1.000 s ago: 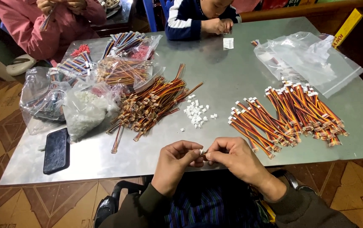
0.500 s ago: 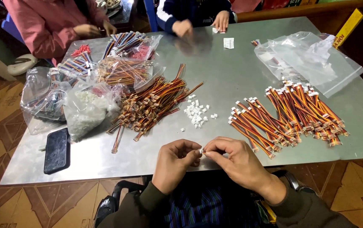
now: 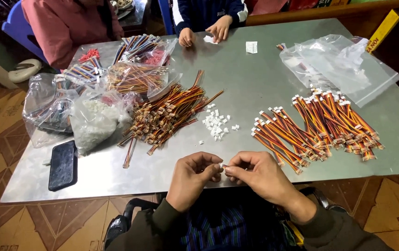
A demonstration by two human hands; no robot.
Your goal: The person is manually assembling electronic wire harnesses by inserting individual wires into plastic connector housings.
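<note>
My left hand (image 3: 194, 175) and my right hand (image 3: 257, 174) meet fingertip to fingertip at the near edge of the grey metal table (image 3: 250, 79). Between the pinched fingers sits a small white connector (image 3: 222, 166), mostly hidden. Just beyond my hands lies a scatter of small white connectors (image 3: 216, 125). To the left of it is a heap of striped wire leads (image 3: 167, 116). On the right, several wire leads with white connectors (image 3: 320, 123) lie in rows.
Plastic bags of wires and white parts (image 3: 92, 100) crowd the left side, with a black phone (image 3: 63, 165) near the front left corner. An empty clear bag (image 3: 343, 65) lies at the back right. Two other people sit at the far edge; one's hands (image 3: 206, 30) rest on the table.
My hands stay together at the table edge with only slight finger movement. The person in the dark top has shifted both hands on the far edge of the table.
</note>
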